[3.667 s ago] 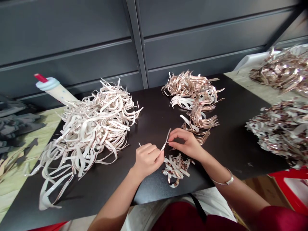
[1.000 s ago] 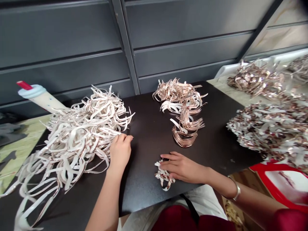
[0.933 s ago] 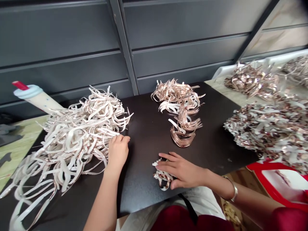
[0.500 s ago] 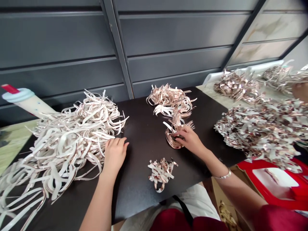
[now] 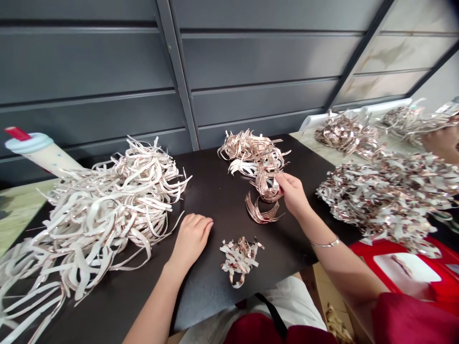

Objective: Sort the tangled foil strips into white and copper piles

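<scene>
My right hand [image 5: 293,192] is closed in a pinch at the edge of a small bundle of rose-gold foil strips [image 5: 264,186], its fingertips against them. Just below that bundle a separate curved bunch of foil strips [image 5: 261,214] lies on the black tabletop [image 5: 218,200]. My left hand [image 5: 193,235] rests low over the table with its fingers curled together; what they hold, if anything, is hidden. Beside it, one strip reaches out from the large heap of long white-backed strips [image 5: 118,200]. Between my hands and nearer me sits a little clump of short crinkled pieces [image 5: 239,258].
A larger rose-gold pile [image 5: 247,145] lies at the back. To the right are a heap of crinkled strips [image 5: 387,196], a red container [image 5: 373,263] and another person's hand [image 5: 442,143]. A light tumbler with a red top [image 5: 46,155] leans at the left. A grey panelled wall [image 5: 258,62] stands behind.
My left hand has moved right, away from the white heap. My right hand has shifted up and right to the upper bundle, leaving the curved bunch lying apart.
</scene>
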`<state>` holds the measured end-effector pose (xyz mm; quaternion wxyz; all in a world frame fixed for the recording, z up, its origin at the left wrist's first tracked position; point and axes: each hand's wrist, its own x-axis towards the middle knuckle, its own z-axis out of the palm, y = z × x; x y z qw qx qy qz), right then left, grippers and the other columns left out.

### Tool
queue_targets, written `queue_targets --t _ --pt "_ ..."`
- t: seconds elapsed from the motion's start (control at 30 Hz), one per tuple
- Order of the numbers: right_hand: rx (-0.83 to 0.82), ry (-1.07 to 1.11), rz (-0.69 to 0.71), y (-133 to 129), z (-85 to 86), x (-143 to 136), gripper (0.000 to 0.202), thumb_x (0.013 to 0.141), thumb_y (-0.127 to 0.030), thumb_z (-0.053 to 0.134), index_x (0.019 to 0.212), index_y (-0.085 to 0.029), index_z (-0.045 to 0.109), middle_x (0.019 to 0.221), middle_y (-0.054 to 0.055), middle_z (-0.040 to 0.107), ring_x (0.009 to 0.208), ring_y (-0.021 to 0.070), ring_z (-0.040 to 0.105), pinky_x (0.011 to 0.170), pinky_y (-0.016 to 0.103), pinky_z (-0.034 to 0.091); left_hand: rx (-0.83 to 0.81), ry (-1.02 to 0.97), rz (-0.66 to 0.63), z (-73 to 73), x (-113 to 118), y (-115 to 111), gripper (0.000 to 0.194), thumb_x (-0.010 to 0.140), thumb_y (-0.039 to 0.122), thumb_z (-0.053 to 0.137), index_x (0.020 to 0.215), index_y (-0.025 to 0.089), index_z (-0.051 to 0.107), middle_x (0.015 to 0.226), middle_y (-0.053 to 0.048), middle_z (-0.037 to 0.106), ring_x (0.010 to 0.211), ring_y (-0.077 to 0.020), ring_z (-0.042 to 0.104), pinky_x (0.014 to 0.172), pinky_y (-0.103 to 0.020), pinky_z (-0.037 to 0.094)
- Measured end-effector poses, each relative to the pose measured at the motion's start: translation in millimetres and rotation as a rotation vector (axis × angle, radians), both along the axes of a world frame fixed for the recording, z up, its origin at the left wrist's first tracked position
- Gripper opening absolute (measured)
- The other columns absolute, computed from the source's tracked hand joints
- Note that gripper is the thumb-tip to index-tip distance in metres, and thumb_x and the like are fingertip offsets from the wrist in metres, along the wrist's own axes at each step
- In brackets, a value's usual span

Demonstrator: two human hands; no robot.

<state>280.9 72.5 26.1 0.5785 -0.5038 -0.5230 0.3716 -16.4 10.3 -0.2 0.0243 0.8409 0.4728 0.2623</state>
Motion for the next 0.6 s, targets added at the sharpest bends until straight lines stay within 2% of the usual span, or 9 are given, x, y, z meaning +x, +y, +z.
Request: queue_targets --t 0.1,0.2,0.3,0.37,0.43,0.47,0.53,0.6 --pt "0.01 0.265 0.075 0 4.2 -17 0.036 0.08 -0.05 0.057 0.063 -0.021 0.044 0.05 -0.006 0.041 0.041 0.0084 0.035 0.039 0.021 0.032 -0.162 -0.187 -0.03 0.1 8 -5 0.022 0.09 0.024 0.046 0.088 0.018 0.066 0.083 -0.005 0.067 0.08 -0.0183 0.059 0.078 -0.033 0.046" --pt "-0.052 0.429 0.25 -11 3.1 -47 0.036 0.08 -0.051 0.058 0.065 -0.02 0.046 0.054 -0.005 0.047 0.043 0.0076 0.042 0.042 0.019 0.037 -0.436 -0.465 -0.049 2.1 17 -11 0.022 0.088 0.03 0.05 0.094 0.018 0.067 0.083 -0.005 0.067 0.077 -0.0166 0.06 0.072 -0.029 0.046" --pt "-0.245 0.697 0.578 -28 -4.8 -79 0.033 0.078 -0.045 0.065 0.067 -0.018 0.05 0.057 -0.004 0.053 0.047 0.0062 0.05 0.047 0.017 0.041 -0.718 -0.884 -0.096 5.8 25 -17 0.036 0.083 0.042 0.056 0.106 0.015 0.063 0.075 -0.004 0.064 0.066 -0.0135 0.057 0.063 -0.025 0.045" --pt "-0.359 0.769 0.715 -37 -12.1 -94 0.031 0.077 -0.043 0.067 0.069 -0.016 0.053 0.059 -0.002 0.057 0.05 0.007 0.055 0.051 0.017 0.044 -0.806 -1.161 -0.121 8.5 28 -20 0.044 0.08 0.047 0.059 0.109 0.014 0.061 0.069 -0.002 0.06 0.059 -0.0109 0.053 0.059 -0.023 0.043" --pt "-0.445 0.752 0.78 -39 -19.0 -103 0.031 0.077 -0.043 0.068 0.071 -0.015 0.056 0.063 -0.001 0.06 0.052 0.0082 0.057 0.052 0.019 0.046 -0.79 -1.321 -0.09 10.8 28 -22 0.039 0.08 0.048 0.06 0.1 0.014 0.063 0.063 0.001 0.055 0.054 -0.0087 0.048 0.055 -0.021 0.04" --pt "-0.476 0.712 0.778 -39 -21.8 -106 0.031 0.076 -0.044 0.068 0.074 -0.015 0.057 0.065 0.0 0.06 0.052 0.0084 0.057 0.052 0.02 0.046 -0.75 -1.337 -0.056 11.8 27 -22 0.036 0.081 0.047 0.059 0.094 0.014 0.064 0.06 0.002 0.053 0.052 -0.008 0.046 0.053 -0.021 0.039" --pt "-0.468 0.588 0.678 -35 -25.2 -108 0.031 0.075 -0.044 0.068 0.082 -0.015 0.06 0.068 -0.001 0.059 0.05 0.007 0.053 0.049 0.019 0.043 -0.62 -1.218 0.014 13.6 24 -23 0.03 0.084 0.042 0.056 0.084 0.014 0.064 0.057 0.002 0.052 0.049 -0.0079 0.045 0.051 -0.021 0.038" --pt "-0.336 0.434 0.521 -32 -24.8 -107 0.031 0.075 -0.041 0.069 0.092 -0.017 0.06 0.067 -0.004 0.054 0.049 0.0051 0.048 0.046 0.017 0.038 -0.434 -0.934 0.058 14.6 20 -24 0.024 0.088 0.034 0.052 0.084 0.015 0.065 0.061 0.0 0.057 0.053 -0.0101 0.05 0.054 -0.022 0.041"
